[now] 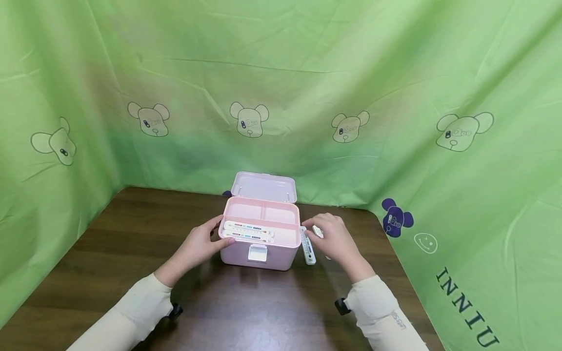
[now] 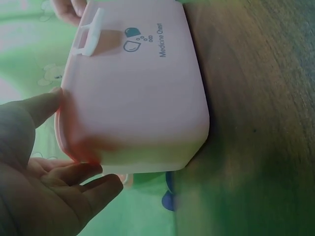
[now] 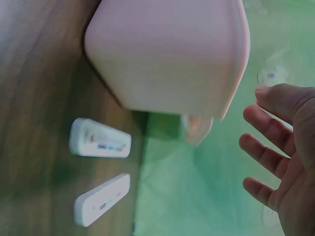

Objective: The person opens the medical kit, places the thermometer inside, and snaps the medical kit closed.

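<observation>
A pink medicine box (image 1: 237, 257) stands with its lid (image 1: 263, 186) tipped back, showing a divided pink tray. My left hand (image 1: 199, 246) grips the box at its left end, thumb on the front rim and fingers on the side. In the tray's front compartment lie two slim white thermometer cases (image 1: 248, 228) with coloured labels. My right hand (image 1: 332, 236) hovers right of the box, fingers spread and holding nothing in the right wrist view. Below it, two more cases lie on the table: one close along the box (image 3: 102, 140), the other farther out (image 3: 103, 199).
The box sits near the back edge of a dark wooden table (image 1: 175, 214). A white latch (image 1: 257, 253) hangs on its front. Green printed cloth (image 1: 298, 58) encloses the table at the back and sides.
</observation>
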The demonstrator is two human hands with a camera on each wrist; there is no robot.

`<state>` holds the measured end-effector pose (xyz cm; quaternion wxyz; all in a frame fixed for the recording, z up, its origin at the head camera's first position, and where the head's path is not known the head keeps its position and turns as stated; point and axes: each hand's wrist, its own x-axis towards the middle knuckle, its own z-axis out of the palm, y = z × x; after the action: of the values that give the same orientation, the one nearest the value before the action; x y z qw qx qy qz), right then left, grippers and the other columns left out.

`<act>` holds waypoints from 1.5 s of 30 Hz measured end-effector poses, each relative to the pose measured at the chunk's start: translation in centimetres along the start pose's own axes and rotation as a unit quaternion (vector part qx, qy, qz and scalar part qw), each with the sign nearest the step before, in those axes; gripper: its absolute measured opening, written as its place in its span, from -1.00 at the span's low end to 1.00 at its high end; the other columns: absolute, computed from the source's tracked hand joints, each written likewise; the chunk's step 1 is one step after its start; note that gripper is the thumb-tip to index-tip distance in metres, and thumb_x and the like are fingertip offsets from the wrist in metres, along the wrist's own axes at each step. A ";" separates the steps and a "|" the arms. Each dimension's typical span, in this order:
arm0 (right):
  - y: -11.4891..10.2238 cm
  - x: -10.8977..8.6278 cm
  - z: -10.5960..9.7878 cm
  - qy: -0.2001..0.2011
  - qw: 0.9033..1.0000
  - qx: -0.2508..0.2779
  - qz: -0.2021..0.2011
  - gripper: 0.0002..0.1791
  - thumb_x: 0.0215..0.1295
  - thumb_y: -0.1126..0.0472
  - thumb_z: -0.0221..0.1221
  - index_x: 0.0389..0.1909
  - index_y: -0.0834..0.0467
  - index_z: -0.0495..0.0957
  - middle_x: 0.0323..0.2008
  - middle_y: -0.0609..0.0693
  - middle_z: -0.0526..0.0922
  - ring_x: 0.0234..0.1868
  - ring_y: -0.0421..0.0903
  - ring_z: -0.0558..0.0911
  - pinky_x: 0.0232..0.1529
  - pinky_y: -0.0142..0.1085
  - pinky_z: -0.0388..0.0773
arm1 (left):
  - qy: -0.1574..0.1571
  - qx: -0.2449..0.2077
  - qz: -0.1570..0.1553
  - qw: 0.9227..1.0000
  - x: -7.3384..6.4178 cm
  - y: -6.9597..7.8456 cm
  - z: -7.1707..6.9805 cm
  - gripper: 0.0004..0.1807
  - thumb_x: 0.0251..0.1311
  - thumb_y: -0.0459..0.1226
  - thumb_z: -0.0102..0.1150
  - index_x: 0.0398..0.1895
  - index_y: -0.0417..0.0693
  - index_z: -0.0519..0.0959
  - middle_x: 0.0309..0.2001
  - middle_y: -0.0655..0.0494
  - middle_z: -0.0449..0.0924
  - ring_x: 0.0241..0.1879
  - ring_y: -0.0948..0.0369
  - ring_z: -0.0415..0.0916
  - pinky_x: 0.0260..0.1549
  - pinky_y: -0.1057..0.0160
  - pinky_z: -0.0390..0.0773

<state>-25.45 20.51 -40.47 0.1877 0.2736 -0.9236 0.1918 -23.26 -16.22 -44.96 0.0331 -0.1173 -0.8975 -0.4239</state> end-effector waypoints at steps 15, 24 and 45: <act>3.6 -4.8 0.9 0.065 0.990 0.045 0.117 -0.75 0.23 0.28 0.41 -0.07 0.21 0.74 -0.13 0.10 0.77 -0.01 0.14 0.64 0.11 0.12 0.44 | 0.010 -0.017 0.001 1.000 -0.5 0.0 0.7 -0.03 0.28 0.10 0.35 0.59 -0.19 0.19 0.45 -0.18 0.38 0.37 -0.13 0.42 0.25 -0.14 0.50; 5.7 -6.1 1.6 0.037 0.978 0.036 0.202 -0.63 0.29 0.14 0.39 0.05 0.23 0.70 0.02 0.19 0.71 0.14 0.23 0.58 0.23 0.21 0.34 | 0.027 -0.029 -0.001 0.999 -0.8 0.1 0.9 -0.17 0.37 0.00 0.29 0.56 -0.20 0.23 0.46 -0.19 0.34 0.34 -0.16 0.44 0.24 -0.13 0.50; 8.5 -7.0 4.1 -0.092 0.938 0.012 0.335 -0.31 0.13 -0.09 0.47 0.19 0.23 0.61 0.04 0.22 0.69 0.11 0.32 0.52 -0.01 0.21 0.30 | 0.022 -0.029 -0.029 0.999 -0.9 0.3 0.9 -0.20 0.38 -0.02 0.29 0.55 -0.18 0.25 0.46 -0.19 0.32 0.35 -0.17 0.43 0.23 -0.14 0.51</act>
<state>-25.85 28.28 -49.23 0.0238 -0.0327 -0.9727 0.2284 -22.23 -15.52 -45.43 0.0370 -0.0824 -0.8870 -0.4530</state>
